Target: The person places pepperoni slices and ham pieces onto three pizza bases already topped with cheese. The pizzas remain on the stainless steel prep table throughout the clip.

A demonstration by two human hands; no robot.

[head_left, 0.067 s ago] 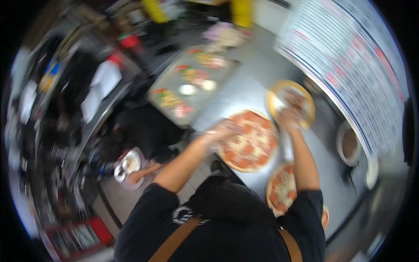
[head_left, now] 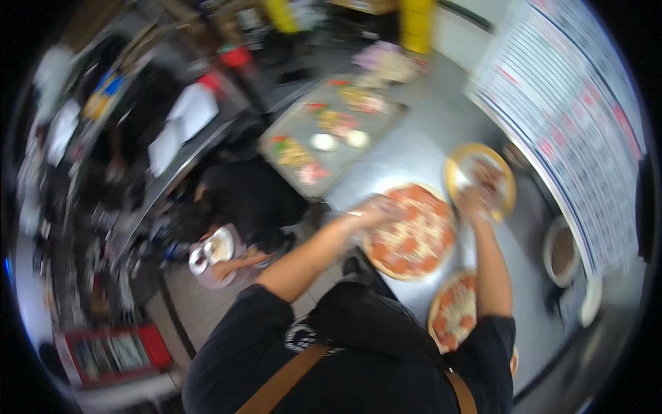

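Note:
A round pizza (head_left: 417, 241) with pepperoni slices and pale shredded cheese lies on the metal counter. My left hand (head_left: 378, 211) is over its upper left edge, touching or just above it. My right hand (head_left: 474, 201) reaches into a yellow-rimmed round dish (head_left: 512, 181) beside the pizza, at the brown-red meat pieces (head_left: 487, 174) in it. Both hands look thinly gloved and their fingers are blurred; what they hold, if anything, is hidden. A second pepperoni pizza (head_left: 448, 317) sits nearer me, partly covered by my right arm.
At the back left, a tray (head_left: 376, 131) bears several portions of toppings and two white rounds. A person (head_left: 241, 196) in dark clothes bends low at the left, beside white bowls (head_left: 221, 245). Printed sheets (head_left: 552, 117) hang at right above a brown-filled bowl (head_left: 562, 252).
The whole view has shifted, so the scene sits farther right and slightly lower. My hands stay at the pizza's edge and in the dish.

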